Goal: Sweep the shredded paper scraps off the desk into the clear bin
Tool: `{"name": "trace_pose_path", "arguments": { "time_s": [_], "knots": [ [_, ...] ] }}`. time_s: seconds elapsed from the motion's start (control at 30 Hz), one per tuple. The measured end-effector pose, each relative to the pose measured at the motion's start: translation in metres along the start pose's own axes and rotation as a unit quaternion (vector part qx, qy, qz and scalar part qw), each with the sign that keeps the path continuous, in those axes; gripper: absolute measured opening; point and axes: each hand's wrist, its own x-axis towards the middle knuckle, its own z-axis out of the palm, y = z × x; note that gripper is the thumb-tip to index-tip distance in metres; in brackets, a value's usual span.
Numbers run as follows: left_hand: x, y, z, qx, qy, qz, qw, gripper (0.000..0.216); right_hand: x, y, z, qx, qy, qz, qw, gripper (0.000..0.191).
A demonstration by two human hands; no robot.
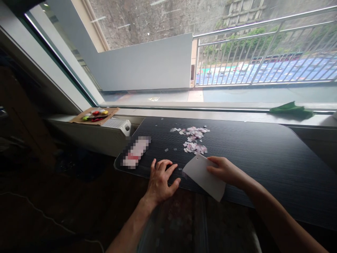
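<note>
My right hand [223, 170] grips a white card [204, 176] by its upper right edge, holding it tilted over the near edge of a dark wood-grain table [263, 154]. My left hand [160, 179] lies on the table's near edge with fingers apart, just left of the card and holding nothing. A scatter of small pink and white paper scraps [193, 138] lies on the table beyond both hands, with a few stray bits closer to me.
A blurred pink and white object [135, 151] lies at the table's left end. A cardboard tray with coloured items [94, 115] sits on the sill above a white heater [117, 124]. A green cloth [291, 109] lies on the sill at right. A window faces a railing.
</note>
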Motion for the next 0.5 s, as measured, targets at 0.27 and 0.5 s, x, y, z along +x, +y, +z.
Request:
{"name": "trace_pose_path", "arguments": {
  "time_s": [0.27, 0.5],
  "knots": [
    [0.0003, -0.0015, -0.0039, -0.023, -0.011, 0.008, 1.000, 0.040, -0.0018, -0.0023, 0.0000, 0.025, -0.039, 0.002, 0.999, 0.032],
    [0.0004, -0.0011, -0.0041, -0.020, -0.010, 0.004, 1.000, 0.042, -0.0045, -0.0001, -0.0002, 0.040, -0.071, -0.017, 0.997, 0.040]
  ]
}}
